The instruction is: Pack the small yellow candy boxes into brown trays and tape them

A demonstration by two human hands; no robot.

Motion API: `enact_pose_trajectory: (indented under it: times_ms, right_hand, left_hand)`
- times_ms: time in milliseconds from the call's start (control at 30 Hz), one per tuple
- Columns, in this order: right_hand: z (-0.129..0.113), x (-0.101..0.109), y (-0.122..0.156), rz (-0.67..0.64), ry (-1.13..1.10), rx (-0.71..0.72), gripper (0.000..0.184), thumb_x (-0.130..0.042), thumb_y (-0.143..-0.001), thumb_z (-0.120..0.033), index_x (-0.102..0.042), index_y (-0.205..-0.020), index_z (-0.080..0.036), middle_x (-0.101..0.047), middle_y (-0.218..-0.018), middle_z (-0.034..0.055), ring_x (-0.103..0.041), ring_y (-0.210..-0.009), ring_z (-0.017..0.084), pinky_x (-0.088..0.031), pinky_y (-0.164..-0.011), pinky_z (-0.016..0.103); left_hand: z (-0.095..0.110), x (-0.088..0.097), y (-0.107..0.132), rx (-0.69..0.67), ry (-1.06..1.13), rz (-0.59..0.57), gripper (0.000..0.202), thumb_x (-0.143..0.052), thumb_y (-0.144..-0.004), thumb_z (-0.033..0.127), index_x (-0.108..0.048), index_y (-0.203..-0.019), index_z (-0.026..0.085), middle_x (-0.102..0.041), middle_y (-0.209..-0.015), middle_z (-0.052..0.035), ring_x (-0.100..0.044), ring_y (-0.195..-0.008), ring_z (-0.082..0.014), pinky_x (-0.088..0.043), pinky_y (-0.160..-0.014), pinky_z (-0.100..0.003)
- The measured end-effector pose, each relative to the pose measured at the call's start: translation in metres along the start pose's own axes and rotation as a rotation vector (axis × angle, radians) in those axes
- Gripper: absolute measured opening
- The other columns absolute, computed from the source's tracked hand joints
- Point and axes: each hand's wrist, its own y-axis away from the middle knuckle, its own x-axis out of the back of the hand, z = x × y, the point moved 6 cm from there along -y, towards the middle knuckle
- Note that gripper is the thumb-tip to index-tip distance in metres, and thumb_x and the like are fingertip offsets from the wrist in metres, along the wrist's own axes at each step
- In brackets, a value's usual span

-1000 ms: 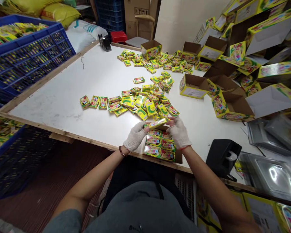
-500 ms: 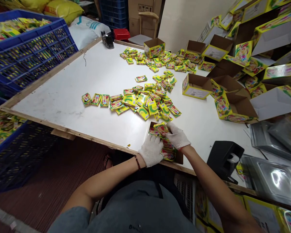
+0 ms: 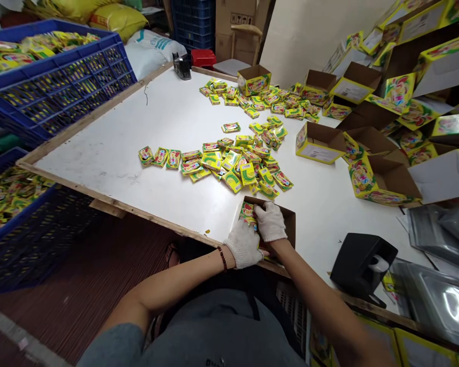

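open brown cardboard box (image 3: 290, 224) at near edge of white worktop (image 3: 199, 214); glossy yellow-green packets (image 3: 247, 211) along its left side, running front to back — left hand (image 3: 244, 245) over near end, right hand (image 3: 270, 223) nearer far end, fingers curled. pinching or not: can't tell, either.

wall (image 3: 309, 41): pale, plain | floor (image 3: 80, 300): dark red, lined | chair (image 3: 231, 67): wooden-backed, beyond white table (image 3: 92, 148)

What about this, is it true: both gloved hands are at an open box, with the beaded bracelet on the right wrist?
Not quite: the head view shows the beaded bracelet on the left wrist. The left hand and right hand, both gloved, are at an open box.
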Motion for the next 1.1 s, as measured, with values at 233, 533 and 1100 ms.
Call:
enact_pose_trajectory:
  times_ms: [233, 533, 1100]
  right_hand:
    - [-0.009, -0.013, 0.01, -0.079, -0.016, 0.193, 0.04, -0.041, -0.096, -0.017, -0.065, -0.127, -0.024, -0.057, -0.122, 0.0123, -0.046, -0.104, 0.027, -0.039, -0.088, 0.034]
    - [0.013, -0.001, 0.006, 0.016, -0.433, 0.105, 0.034, -0.045, -0.09, -0.016, -0.066, -0.116, -0.021, -0.064, -0.116, 0.0081, -0.058, -0.109, 0.022, -0.045, -0.098, 0.032]
    - [0.006, 0.088, 0.028, -0.726, 0.155, 0.195, 0.031, -0.049, -0.091, -0.017, -0.074, -0.109, -0.019, -0.073, -0.107, 0.0113, -0.068, -0.095, 0.024, -0.045, -0.073, 0.029]
  left_hand:
    - [-0.122, 0.039, -0.004, 0.234, 0.244, 0.419, 0.023, -0.05, -0.091, 0.026, -0.069, -0.102, 0.019, -0.066, -0.118, -0.012, -0.059, -0.112, -0.0257, -0.046, -0.099, -0.04]
    - [-0.32, 0.056, 0.013, 0.942, 0.163, 0.204, 0.037, -0.06, -0.081, 0.021, -0.058, -0.116, 0.007, -0.058, -0.129, -0.0261, -0.049, -0.125, -0.0378, -0.036, -0.106, -0.051]
    - [-0.075, 0.047, 0.005, -0.219, 0.166, 0.531, 0.059, -0.064, -0.086, 0.036, -0.05, -0.138, 0.011, -0.055, -0.138, -0.0219, -0.053, -0.128, -0.0321, -0.047, -0.106, -0.049]
